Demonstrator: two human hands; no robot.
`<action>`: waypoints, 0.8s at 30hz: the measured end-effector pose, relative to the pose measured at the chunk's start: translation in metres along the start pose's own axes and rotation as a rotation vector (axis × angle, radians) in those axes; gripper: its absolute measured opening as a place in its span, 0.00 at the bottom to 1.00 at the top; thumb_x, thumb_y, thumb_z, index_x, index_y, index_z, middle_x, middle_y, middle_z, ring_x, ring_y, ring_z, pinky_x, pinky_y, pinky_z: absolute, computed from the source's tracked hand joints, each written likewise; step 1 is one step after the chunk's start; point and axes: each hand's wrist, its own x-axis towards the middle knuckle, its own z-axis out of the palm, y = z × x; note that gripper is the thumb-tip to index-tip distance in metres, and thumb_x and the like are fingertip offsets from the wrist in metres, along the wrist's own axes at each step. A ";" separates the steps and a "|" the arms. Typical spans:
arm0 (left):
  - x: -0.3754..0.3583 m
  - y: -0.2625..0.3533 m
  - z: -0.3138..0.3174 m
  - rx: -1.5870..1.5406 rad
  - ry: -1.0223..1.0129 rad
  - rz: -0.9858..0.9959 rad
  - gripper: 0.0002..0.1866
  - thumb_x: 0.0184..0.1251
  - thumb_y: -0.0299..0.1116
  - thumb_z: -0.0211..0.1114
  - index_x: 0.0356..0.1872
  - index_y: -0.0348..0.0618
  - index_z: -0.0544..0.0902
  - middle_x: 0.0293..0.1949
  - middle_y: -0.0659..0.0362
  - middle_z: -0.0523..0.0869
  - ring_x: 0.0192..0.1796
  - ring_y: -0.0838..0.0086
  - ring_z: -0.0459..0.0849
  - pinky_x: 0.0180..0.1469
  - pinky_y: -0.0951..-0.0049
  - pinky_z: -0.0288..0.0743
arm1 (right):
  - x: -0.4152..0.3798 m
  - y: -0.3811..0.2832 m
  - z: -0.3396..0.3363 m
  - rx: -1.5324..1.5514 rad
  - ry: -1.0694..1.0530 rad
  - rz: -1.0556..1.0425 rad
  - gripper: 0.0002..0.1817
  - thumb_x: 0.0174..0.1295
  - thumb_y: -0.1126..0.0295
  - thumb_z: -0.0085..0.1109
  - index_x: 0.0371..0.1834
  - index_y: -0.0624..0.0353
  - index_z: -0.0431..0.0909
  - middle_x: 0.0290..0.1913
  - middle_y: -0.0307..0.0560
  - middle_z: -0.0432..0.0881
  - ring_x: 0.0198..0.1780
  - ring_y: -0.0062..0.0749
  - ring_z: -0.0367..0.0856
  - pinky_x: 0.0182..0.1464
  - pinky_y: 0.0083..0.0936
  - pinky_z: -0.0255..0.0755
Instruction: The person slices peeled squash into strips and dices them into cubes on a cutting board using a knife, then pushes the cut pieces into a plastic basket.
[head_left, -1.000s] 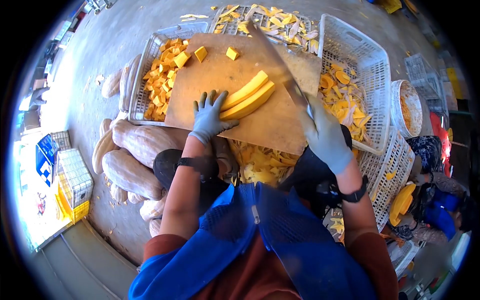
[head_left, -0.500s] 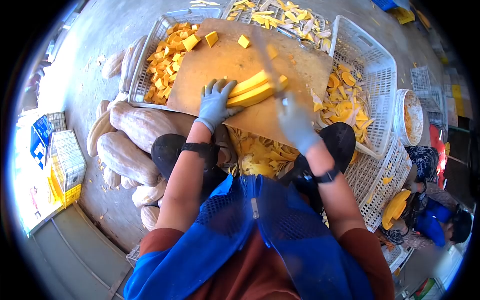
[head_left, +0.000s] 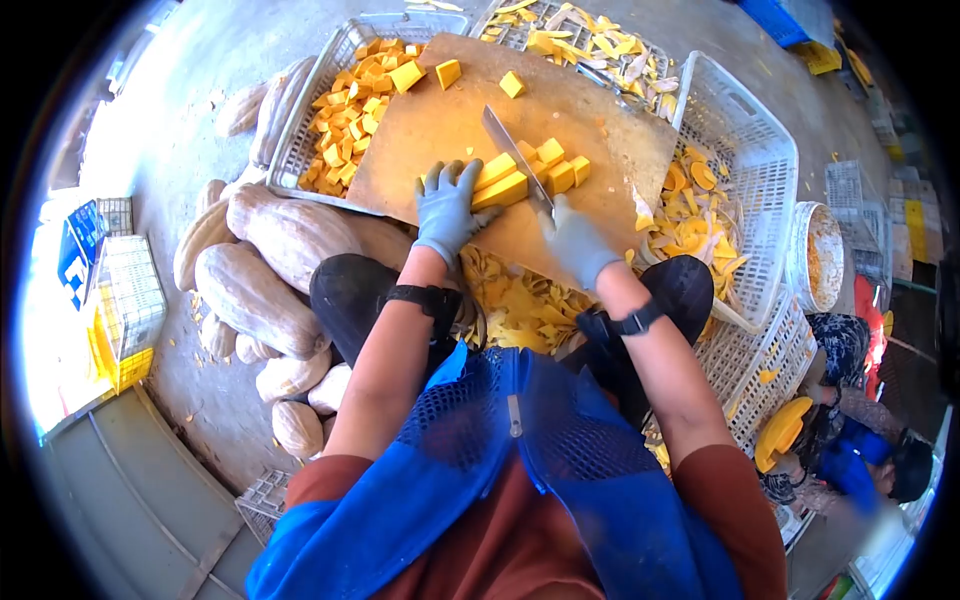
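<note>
My left hand (head_left: 447, 210), in a grey glove, is closed on the near ends of two peeled pumpkin strips (head_left: 503, 188) and presses them to the wooden cutting board (head_left: 435, 130). My right hand (head_left: 578, 242), gloved too, grips a knife (head_left: 512, 148); its handle is mostly hidden in the fingers. The long blade lies across the strips and points to the far left. Just right of the blade sit several freshly cut pumpkin chunks (head_left: 562, 176). Three loose pumpkin cubes (head_left: 512, 84) rest along the board's far edge.
A crate of pumpkin cubes (head_left: 345, 135) stands left of the board, a white crate (head_left: 770, 160) with peelings right. Whole pumpkins (head_left: 255, 290) lie on the floor at left. A white bucket (head_left: 822, 255) stands at right, near a co-worker (head_left: 850, 450) holding a pumpkin piece.
The knife, raised and blurred before, is now down across the strips. The strips' right ends are now cut into chunks. The view has shifted slightly.
</note>
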 end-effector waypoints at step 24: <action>-0.023 -0.023 0.001 -0.131 0.096 -0.238 0.46 0.46 0.51 0.74 0.68 0.49 0.65 0.70 0.44 0.62 0.72 0.45 0.57 0.70 0.51 0.57 | -0.024 -0.095 -0.035 0.009 -0.024 -0.011 0.17 0.69 0.58 0.46 0.43 0.64 0.69 0.30 0.69 0.80 0.34 0.64 0.80 0.38 0.52 0.72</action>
